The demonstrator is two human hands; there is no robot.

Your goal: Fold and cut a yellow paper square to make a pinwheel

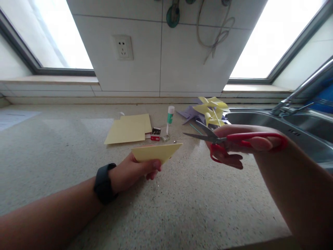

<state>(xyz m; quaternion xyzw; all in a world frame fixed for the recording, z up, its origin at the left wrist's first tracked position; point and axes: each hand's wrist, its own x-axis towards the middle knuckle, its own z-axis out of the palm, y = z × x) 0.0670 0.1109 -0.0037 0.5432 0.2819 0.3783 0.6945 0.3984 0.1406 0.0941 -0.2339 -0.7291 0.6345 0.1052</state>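
Note:
My left hand (pixel 139 168), with a dark band on its wrist, pinches a folded piece of yellow paper (pixel 157 152) between thumb and fingers above the counter. To its right, my right hand (pixel 231 147) grips red-handled scissors (pixel 256 137). The scissor blades are spread and point left toward the paper, with a gap between them and its edge. More yellow sheets (pixel 127 131) lie flat behind my left hand. Beyond the scissors rest yellow and purple paper pinwheels (pixel 212 109), partly overlapping.
On the speckled counter (pixel 65 149) stand a glue stick (pixel 170 115) and a small red box (pixel 155 134) of metal pieces. A steel sink (pixel 249 119) with a faucet (pixel 288 100) is at the right. A white paper (pixel 17 118) lies far left; a socket (pixel 123 47) is on the wall.

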